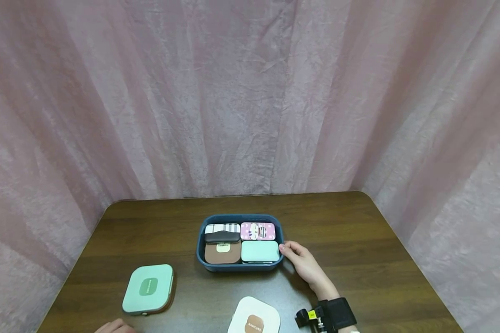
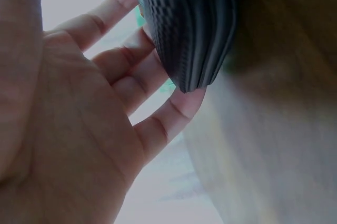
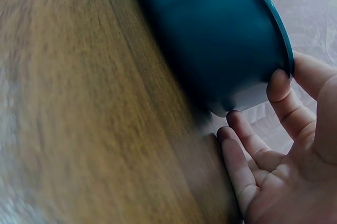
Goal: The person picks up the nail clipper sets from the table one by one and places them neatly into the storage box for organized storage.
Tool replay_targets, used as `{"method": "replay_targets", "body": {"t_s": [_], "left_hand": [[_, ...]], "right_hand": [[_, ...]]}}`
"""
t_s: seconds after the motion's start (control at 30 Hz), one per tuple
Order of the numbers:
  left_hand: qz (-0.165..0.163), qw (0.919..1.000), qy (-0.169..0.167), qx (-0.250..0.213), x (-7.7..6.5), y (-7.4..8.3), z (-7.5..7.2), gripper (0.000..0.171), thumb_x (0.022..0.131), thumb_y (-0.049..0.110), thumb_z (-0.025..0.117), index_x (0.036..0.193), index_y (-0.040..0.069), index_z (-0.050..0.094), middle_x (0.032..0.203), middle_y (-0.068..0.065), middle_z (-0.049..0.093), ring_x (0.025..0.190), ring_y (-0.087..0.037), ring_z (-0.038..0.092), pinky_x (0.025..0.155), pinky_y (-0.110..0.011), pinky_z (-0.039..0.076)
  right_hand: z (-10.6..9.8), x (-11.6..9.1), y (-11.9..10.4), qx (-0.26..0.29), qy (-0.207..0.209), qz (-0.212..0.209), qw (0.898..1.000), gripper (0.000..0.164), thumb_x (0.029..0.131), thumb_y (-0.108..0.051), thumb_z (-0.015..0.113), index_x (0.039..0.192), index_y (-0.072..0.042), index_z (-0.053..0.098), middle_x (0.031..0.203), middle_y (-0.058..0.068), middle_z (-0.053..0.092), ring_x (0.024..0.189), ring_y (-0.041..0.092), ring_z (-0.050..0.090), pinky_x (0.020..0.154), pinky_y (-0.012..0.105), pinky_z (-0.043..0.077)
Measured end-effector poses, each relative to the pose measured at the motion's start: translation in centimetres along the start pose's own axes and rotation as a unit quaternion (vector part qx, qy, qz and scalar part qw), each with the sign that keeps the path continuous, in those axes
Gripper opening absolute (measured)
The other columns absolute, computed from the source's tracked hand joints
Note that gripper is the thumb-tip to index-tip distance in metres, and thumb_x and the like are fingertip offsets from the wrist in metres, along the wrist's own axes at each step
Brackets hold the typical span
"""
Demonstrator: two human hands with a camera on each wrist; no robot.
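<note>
My right hand (image 1: 302,263) pinches the right rim of a dark blue bin (image 1: 239,268), thumb outside the wall in the right wrist view. Inside the bin lie several small cases: a striped white-and-black one (image 1: 222,233), a pink patterned one (image 1: 257,231), a brown one (image 1: 221,254) and a mint one (image 1: 260,251). Only part of my left hand (image 1: 115,326) shows at the head view's bottom edge. In the left wrist view, its bent fingers hold a black textured case (image 2: 181,29) with ridged sides; the thumb's tip is hidden.
A mint square case (image 1: 148,287) with a brown layer beneath lies left on the wooden table (image 1: 329,208). A white case (image 1: 256,317) marked MANICURE lies near the front, cut by the frame. Pink curtains (image 1: 241,101) hang behind the table.
</note>
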State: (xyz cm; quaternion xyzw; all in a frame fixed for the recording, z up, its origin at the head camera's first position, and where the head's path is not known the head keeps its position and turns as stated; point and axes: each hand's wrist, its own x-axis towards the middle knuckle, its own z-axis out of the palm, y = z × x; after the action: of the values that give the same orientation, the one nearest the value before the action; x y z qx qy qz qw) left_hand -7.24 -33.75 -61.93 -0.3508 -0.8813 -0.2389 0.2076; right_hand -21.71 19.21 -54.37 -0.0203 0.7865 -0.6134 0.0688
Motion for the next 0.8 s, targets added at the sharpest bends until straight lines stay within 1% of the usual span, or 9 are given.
{"method": "replay_targets", "body": {"t_s": [0.07, 0.13, 0.2, 0.3, 0.33, 0.43, 0.57, 0.7, 0.8], "left_hand": [[-0.029, 0.9992, 0.028, -0.003, 0.3, 0.5, 0.2, 0.06, 0.055, 0.002, 0.095, 0.091, 0.042, 0.069, 0.095, 0.036, 0.053, 0.077, 0.011, 0.051, 0.063, -0.011, 0.038], [-0.062, 0.9972, 0.042, -0.008, 0.6, 0.9, 0.3, 0.064, 0.055, -0.001, 0.094, 0.09, 0.044, 0.068, 0.092, 0.037, 0.052, 0.075, 0.011, 0.05, 0.063, -0.011, 0.038], [-0.08, 0.9961, 0.037, -0.013, 0.8, 1.1, 0.2, 0.063, 0.056, -0.003, 0.093, 0.089, 0.044, 0.067, 0.09, 0.036, 0.052, 0.075, 0.01, 0.05, 0.062, -0.013, 0.037], [-0.112, 0.9932, 0.008, -0.031, 1.1, 1.2, -0.1, 0.059, 0.062, -0.003, 0.093, 0.088, 0.044, 0.068, 0.088, 0.034, 0.053, 0.075, 0.01, 0.049, 0.061, -0.014, 0.036], [-0.114, 0.9928, -0.002, -0.037, 1.2, 1.1, -0.2, 0.057, 0.065, -0.003, 0.092, 0.088, 0.043, 0.068, 0.088, 0.033, 0.054, 0.076, 0.01, 0.049, 0.06, -0.015, 0.036], [-0.107, 0.9932, -0.01, -0.044, 1.6, 1.1, -0.2, 0.055, 0.066, -0.003, 0.091, 0.089, 0.042, 0.068, 0.088, 0.031, 0.056, 0.077, 0.009, 0.05, 0.062, -0.015, 0.036], [-0.073, 0.9963, 0.012, -0.045, 2.3, 1.4, -0.1, 0.062, 0.061, -0.005, 0.091, 0.092, 0.043, 0.067, 0.091, 0.03, 0.057, 0.079, 0.008, 0.052, 0.065, -0.012, 0.037], [-0.053, 0.9972, 0.022, -0.048, 3.2, 1.9, -0.1, 0.065, 0.06, -0.006, 0.092, 0.096, 0.043, 0.068, 0.094, 0.032, 0.057, 0.08, 0.009, 0.052, 0.067, -0.009, 0.038], [-0.034, 0.9975, 0.007, -0.062, 4.1, 2.1, -0.6, 0.064, 0.063, -0.004, 0.094, 0.102, 0.04, 0.069, 0.098, 0.031, 0.058, 0.082, 0.009, 0.052, 0.069, -0.009, 0.038]], "right_hand": [[0.0, 0.0, 0.0, -0.001, 0.002, 0.001, 1.0, 0.025, 0.107, -0.028, 0.067, 0.095, -0.007, 0.068, 0.102, 0.002, 0.063, 0.1, 0.02, 0.054, 0.089, 0.038, 0.036], [0.0, 0.0, 0.1, -0.003, 0.004, 0.002, 1.0, 0.024, 0.107, -0.029, 0.067, 0.095, -0.008, 0.068, 0.102, 0.002, 0.063, 0.1, 0.02, 0.054, 0.089, 0.038, 0.036], [-0.1, 0.1, 0.1, -0.002, 0.005, 0.001, 1.0, 0.024, 0.107, -0.028, 0.067, 0.095, -0.008, 0.068, 0.101, 0.002, 0.063, 0.099, 0.02, 0.054, 0.089, 0.038, 0.036], [-0.1, 0.2, 0.2, -0.002, 0.005, -0.001, 1.0, 0.023, 0.107, -0.028, 0.067, 0.095, -0.008, 0.068, 0.101, 0.002, 0.063, 0.099, 0.02, 0.054, 0.089, 0.038, 0.037], [-0.1, 0.2, 0.2, -0.001, 0.005, -0.003, 1.0, 0.023, 0.107, -0.028, 0.067, 0.095, -0.008, 0.068, 0.1, 0.002, 0.063, 0.099, 0.02, 0.054, 0.089, 0.038, 0.037], [0.0, 0.3, 0.2, -0.001, 0.003, -0.004, 1.0, 0.023, 0.107, -0.027, 0.067, 0.096, -0.008, 0.069, 0.1, 0.001, 0.062, 0.098, 0.019, 0.054, 0.089, 0.037, 0.037], [0.0, 0.3, 0.3, -0.002, 0.003, -0.004, 1.0, 0.022, 0.107, -0.027, 0.067, 0.095, -0.008, 0.068, 0.099, 0.0, 0.062, 0.097, 0.019, 0.053, 0.088, 0.037, 0.037], [0.0, 0.3, 0.4, 0.0, 0.001, -0.007, 1.0, 0.023, 0.107, -0.026, 0.067, 0.094, -0.007, 0.068, 0.097, 0.0, 0.06, 0.097, 0.019, 0.053, 0.087, 0.037, 0.036], [0.0, 0.3, 0.4, 0.0, 0.001, -0.006, 1.0, 0.022, 0.107, -0.026, 0.067, 0.094, -0.008, 0.067, 0.098, 0.0, 0.06, 0.097, 0.019, 0.053, 0.087, 0.038, 0.036]]}}
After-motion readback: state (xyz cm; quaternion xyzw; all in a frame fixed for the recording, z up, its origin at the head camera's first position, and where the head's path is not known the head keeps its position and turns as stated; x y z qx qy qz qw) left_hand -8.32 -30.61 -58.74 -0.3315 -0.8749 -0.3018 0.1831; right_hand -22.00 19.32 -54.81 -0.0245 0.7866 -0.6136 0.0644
